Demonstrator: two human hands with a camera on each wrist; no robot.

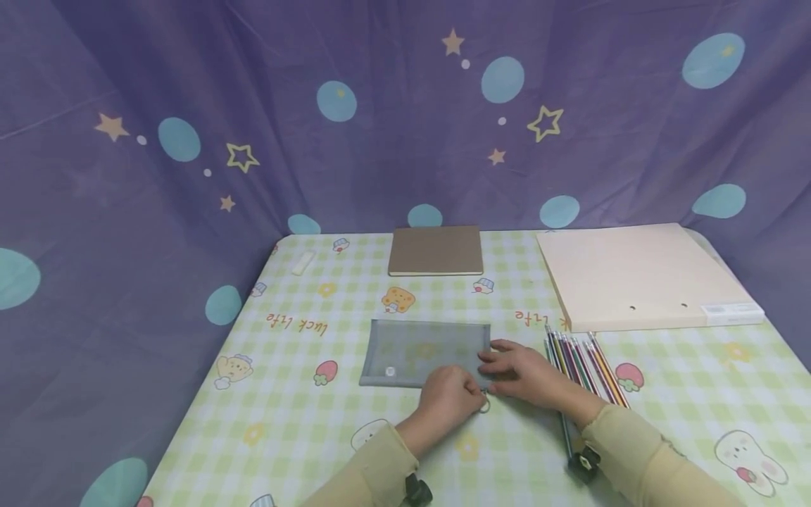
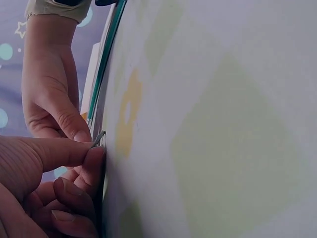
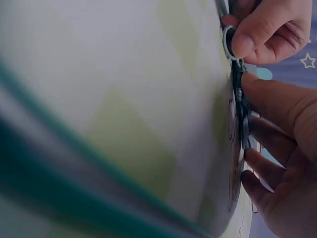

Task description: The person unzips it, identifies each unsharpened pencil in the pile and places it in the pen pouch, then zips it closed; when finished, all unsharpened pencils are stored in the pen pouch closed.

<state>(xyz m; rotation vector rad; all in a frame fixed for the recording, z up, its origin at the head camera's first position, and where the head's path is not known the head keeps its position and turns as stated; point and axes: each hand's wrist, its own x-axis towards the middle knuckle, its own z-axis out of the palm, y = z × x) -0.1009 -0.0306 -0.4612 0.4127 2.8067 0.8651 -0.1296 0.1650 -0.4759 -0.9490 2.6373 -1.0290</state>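
A grey see-through zip pouch (image 1: pixel 431 345) lies flat on the table, a small white round thing showing at its lower left. My left hand (image 1: pixel 446 398) pinches the metal ring (image 1: pixel 484 405) at the pouch's near right corner between thumb and index finger. In the right wrist view the ring (image 3: pixel 229 42) stands on edge by the left thumb. My right hand (image 1: pixel 522 370) rests its spread fingertips on the pouch's right edge, the thumb near the corner beside the ring. Several pencils (image 1: pixel 586 362) lie under and beside the right forearm, partly hidden by it.
A brown notebook (image 1: pixel 436 251) lies at the back middle, and a white eraser-like bar (image 1: pixel 303 263) at the back left. A large cream file folder (image 1: pixel 640 278) fills the back right. One green pencil (image 1: pixel 566 433) points toward the right sleeve. A purple curtain (image 1: pixel 393 162) stands behind the checked tablecloth.
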